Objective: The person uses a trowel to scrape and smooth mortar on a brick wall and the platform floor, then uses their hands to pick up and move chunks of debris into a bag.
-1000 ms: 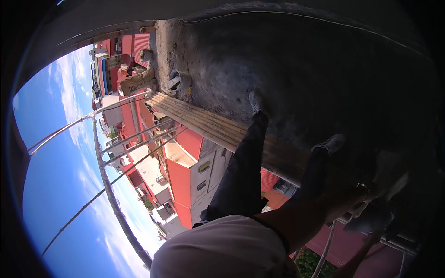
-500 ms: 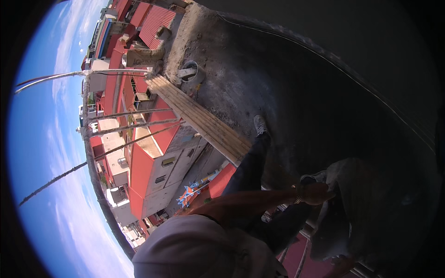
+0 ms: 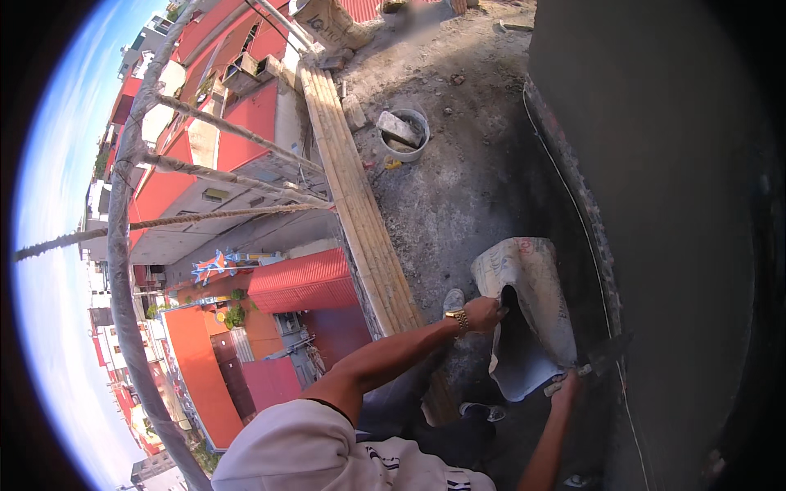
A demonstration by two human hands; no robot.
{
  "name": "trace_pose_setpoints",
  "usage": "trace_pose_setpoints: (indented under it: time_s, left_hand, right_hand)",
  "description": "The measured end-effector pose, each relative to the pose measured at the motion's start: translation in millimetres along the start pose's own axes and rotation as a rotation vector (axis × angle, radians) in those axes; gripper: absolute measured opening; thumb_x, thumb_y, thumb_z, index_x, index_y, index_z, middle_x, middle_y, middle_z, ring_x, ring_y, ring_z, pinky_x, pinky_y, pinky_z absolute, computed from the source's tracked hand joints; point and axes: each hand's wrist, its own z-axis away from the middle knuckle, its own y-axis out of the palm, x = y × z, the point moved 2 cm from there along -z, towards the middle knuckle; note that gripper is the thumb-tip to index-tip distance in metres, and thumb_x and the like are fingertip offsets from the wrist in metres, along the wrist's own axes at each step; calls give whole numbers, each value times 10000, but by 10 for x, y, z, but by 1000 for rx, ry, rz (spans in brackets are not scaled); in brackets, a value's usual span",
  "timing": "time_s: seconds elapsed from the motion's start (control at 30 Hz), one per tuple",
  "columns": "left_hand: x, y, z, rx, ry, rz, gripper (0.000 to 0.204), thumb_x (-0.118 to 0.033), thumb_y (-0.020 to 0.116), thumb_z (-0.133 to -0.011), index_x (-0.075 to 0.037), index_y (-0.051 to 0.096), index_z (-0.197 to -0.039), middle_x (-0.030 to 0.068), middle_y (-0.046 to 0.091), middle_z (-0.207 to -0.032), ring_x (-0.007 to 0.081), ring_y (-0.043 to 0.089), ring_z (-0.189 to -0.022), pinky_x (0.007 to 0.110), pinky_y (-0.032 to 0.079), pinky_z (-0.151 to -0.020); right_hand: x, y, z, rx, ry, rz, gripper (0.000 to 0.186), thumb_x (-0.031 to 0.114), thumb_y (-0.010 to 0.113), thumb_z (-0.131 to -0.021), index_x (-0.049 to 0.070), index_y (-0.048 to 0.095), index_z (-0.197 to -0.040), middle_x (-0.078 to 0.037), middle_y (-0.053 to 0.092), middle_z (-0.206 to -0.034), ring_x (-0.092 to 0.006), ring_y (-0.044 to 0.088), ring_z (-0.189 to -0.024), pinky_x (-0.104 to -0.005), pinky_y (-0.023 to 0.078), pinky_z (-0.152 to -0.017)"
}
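Note:
My left hand (image 3: 485,315), with a gold watch at the wrist, is closed on the upper left edge of a crumpled, pale paper sack (image 3: 531,276), whose mouth gapes toward me, showing a dark hollow. My right hand (image 3: 565,383) is closed at the sack's lower right corner, around what looks like the handle of a trowel (image 3: 607,350); its blade is dark and hard to make out against the shadow. My shoes (image 3: 454,303) show on the dusty concrete floor beside and below the sack.
Bamboo poles (image 3: 356,204) lie bundled along the open edge, beyond which are scaffold tubes (image 3: 131,204), rope and red roofs far below. A bucket (image 3: 403,152) holding rubble or tools stands ahead, near other sacks (image 3: 319,20). A dark grey wall (image 3: 663,204) with a cord runs along the right.
My view has swung round, so the edge runs more upright in it. The sack, formerly in deep shadow low at the right, now shows plainly between my hands, its mouth visible.

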Motion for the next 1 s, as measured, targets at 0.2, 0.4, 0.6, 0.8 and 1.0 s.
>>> trace_pose_setpoints:
  time_s: [0.2, 0.4, 0.6, 0.8, 1.0]
  left_hand:
    - [303, -1118, -1037, -15, -88, -37, 504, -357, 461, -967, 49, 701, -791, 232, 696, -753, 409, 704, -826, 486, 550, -786]
    - [75, -1326, -1060, -86, -308, 85, 437, -316, 522, -898, 51, 718, -1033, 276, 697, -1076, 427, 677, -1030, 488, 526, -908]
    - [26, -1581, -1125, 88, -339, 204, 524, -417, 463, -988, 41, 702, -1077, 274, 695, -1086, 419, 666, -1055, 498, 510, -919]
    - [489, -1429, -1685, 288, -3, -53, 476, -350, 456, -990, 53, 708, -1011, 288, 693, -1052, 440, 667, -1012, 506, 509, -889]
    - [561, -2368, -2016, 351, -13, -62, 446, -301, 466, -987, 66, 714, -931, 287, 688, -870, 464, 678, -870, 534, 518, -814]
  right_hand:
    - [1114, 2296, -585, 157, -104, 63, 175, 74, 598, -851, 87, 446, -765, -28, 438, -641, -138, 455, -484, -347, 447, -472]
    - [1293, 2420, -457, -92, -92, 432, 225, 182, 663, -863, 16, 543, -956, -73, 515, -666, -161, 488, -454, -297, 366, -372]
    - [1012, 2356, -213, -161, 95, 361, 221, 177, 629, -907, -14, 541, -974, -86, 543, -711, -142, 494, -466, -290, 347, -378]
    - [1006, 2772, -205, 6, 263, 329, 117, 106, 593, -896, 75, 483, -875, -36, 487, -624, -128, 442, -432, -280, 354, -389]
    - [1847, 3450, -117, -37, 237, 408, 144, 67, 581, -882, 84, 461, -805, -12, 480, -600, -98, 437, -417, -259, 352, -374]
